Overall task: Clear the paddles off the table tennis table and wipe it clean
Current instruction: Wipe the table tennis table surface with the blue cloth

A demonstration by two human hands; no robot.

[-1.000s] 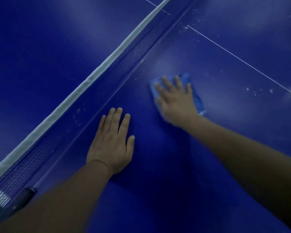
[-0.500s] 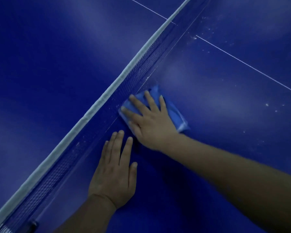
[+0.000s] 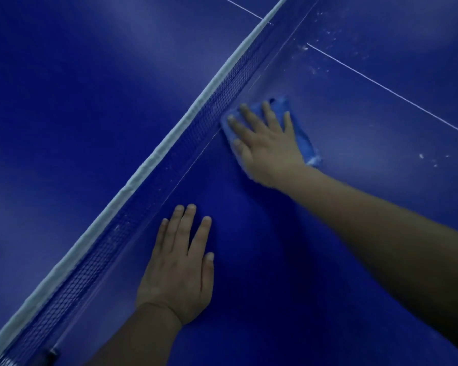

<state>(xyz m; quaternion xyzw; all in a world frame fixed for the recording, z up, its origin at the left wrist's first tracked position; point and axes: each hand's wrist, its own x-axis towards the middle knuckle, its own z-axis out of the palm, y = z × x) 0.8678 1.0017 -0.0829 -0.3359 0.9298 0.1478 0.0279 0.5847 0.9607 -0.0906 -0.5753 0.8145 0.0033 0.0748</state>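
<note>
A: So, from the left: what's there?

B: The net (image 3: 154,157) runs on a diagonal from about seven o'clock up to one o'clock, white band on top. Just right of it the left hand (image 3: 179,270) lies flat on the table (image 3: 262,273), fingers straight and pointing to twelve, holding nothing.

A: And the wiping hand?

B: The right hand (image 3: 265,143) sits at about one o'clock from the left, fingers spread flat, pressing a folded blue cloth (image 3: 302,138) onto the surface. No curl around it; the palm pins it. The cloth's near-left edge is just beside the foot of the net.

A: Where is the dirt from there?

B: White specks (image 3: 320,52) lie at roughly one o'clock from the cloth, near the thin white centre line (image 3: 389,92); a few more crumbs (image 3: 434,159) at three o'clock. I judge the right hand the nearer, with the net's line as the axis to follow. No paddles are in view.
</note>
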